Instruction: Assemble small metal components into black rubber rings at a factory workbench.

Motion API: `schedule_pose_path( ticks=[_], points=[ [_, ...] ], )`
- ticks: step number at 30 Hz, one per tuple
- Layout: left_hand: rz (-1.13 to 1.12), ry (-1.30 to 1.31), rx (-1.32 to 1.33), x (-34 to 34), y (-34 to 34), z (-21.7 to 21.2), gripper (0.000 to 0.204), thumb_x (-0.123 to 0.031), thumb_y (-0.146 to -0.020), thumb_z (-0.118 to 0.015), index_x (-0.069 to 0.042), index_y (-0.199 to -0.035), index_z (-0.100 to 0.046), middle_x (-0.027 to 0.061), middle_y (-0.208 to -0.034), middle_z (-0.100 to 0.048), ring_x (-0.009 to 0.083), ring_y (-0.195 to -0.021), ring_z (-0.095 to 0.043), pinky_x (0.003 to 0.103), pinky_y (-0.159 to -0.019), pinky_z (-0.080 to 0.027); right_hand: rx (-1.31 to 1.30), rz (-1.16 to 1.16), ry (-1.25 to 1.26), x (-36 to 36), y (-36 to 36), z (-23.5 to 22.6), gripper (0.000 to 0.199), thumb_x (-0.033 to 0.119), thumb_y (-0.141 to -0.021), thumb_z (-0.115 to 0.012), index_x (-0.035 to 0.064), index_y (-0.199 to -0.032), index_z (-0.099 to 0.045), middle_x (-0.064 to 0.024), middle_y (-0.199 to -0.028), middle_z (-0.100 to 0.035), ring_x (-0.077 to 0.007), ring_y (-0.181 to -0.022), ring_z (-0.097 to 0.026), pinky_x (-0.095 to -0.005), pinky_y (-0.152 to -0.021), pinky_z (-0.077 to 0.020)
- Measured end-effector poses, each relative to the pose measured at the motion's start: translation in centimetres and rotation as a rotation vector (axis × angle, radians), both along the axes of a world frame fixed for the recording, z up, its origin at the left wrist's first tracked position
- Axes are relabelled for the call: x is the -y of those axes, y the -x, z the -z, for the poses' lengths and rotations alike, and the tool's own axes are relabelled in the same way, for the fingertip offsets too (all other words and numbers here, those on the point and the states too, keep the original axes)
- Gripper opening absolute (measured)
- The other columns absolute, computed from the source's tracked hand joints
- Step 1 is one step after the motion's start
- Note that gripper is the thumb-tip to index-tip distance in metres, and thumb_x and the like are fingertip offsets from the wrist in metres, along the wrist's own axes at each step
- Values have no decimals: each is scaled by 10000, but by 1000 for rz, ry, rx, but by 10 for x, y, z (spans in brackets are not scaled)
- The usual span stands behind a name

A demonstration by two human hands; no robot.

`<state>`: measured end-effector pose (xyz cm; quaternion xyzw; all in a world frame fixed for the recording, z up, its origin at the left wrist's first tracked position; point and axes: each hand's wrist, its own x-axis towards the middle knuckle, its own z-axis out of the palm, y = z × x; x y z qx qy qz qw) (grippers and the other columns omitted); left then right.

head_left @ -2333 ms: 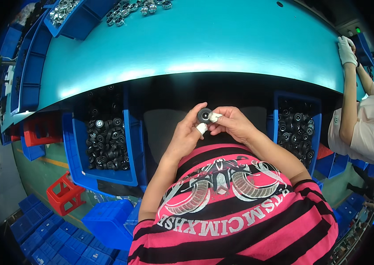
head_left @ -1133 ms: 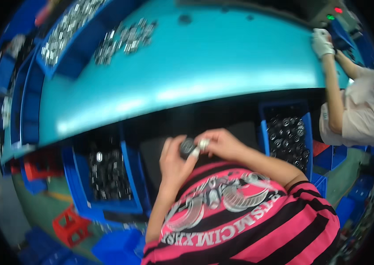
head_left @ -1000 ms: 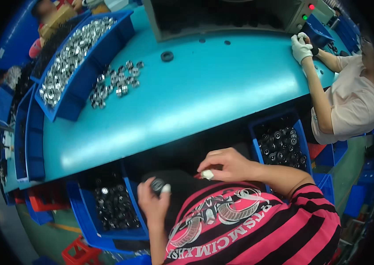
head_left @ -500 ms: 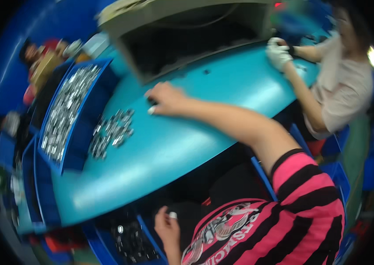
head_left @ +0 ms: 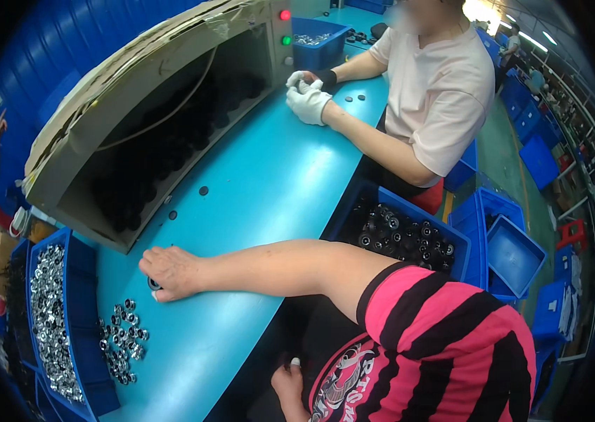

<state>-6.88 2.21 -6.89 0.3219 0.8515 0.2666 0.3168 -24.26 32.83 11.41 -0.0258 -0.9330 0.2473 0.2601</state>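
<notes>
My right hand (head_left: 172, 274) rests on the turquoise tabletop, its fingers closed around a small black round part (head_left: 154, 284). The thumb has a white covering at its tip. Close by lies a loose group of small silver-and-black round metal parts (head_left: 123, 337). Low in front of my striped shirt, my left hand (head_left: 288, 387) is held over my lap with fingers curled and a white-tipped thumb. Whatever it may hold is lost against the dark clothing.
A blue bin of shiny metal parts (head_left: 51, 316) stands at the left. A large open-fronted box (head_left: 79, 151) with dark round pieces inside spans the table's back. A gloved co-worker (head_left: 438, 91) sits at the far right. A blue crate (head_left: 460, 246) of black wheel-like parts is beside me.
The view has swung to the right, bringing the co-worker and the crate of black parts further in. My right hand stays on the table near the metal parts; my left remains low.
</notes>
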Motion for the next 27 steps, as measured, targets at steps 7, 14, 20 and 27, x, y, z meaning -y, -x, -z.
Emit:
schedule_pose_path(
  ticks=[7,14,20,27],
  points=[
    [16,38,-62,2,0,18,413,-249,-893,-733,-47,-1252,-714,238,-901,-725,419,-873,-715,459,-796,-550,139,15,-8,-3,5,-3,537,477,-990,-479,11,-843,-701,-199,-867,-721,-404,-883,-685,-528,-786,-546],
    [26,0,-69,-1,1,15,426,-245,-894,-715,-46,-1270,-701,254,-988,-732,433,-958,-710,465,-870,-550,213,54,0,-5,6,-14,606,501,-1034,-405,41,-763,-693,-180,-792,-711,-412,-820,-685,-523,-759,-552],
    [4,54,-50,-7,1,5,442,-230,-888,-737,-45,-1288,-700,283,-1016,-730,440,-985,-716,453,-868,-553,187,65,47,-9,7,-12,607,500,-1047,-389,52,-744,-665,-173,-783,-704,-405,-826,-681,-523,-749,-552],
    [-15,52,-36,-10,-3,-4,429,-215,-890,-733,-20,-1271,-705,272,-1028,-740,425,-981,-726,444,-860,-560,186,57,82,-9,2,-17,610,502,-1053,-369,64,-751,-667,-165,-778,-702,-396,-822,-685,-519,-732,-553]
  ],
)
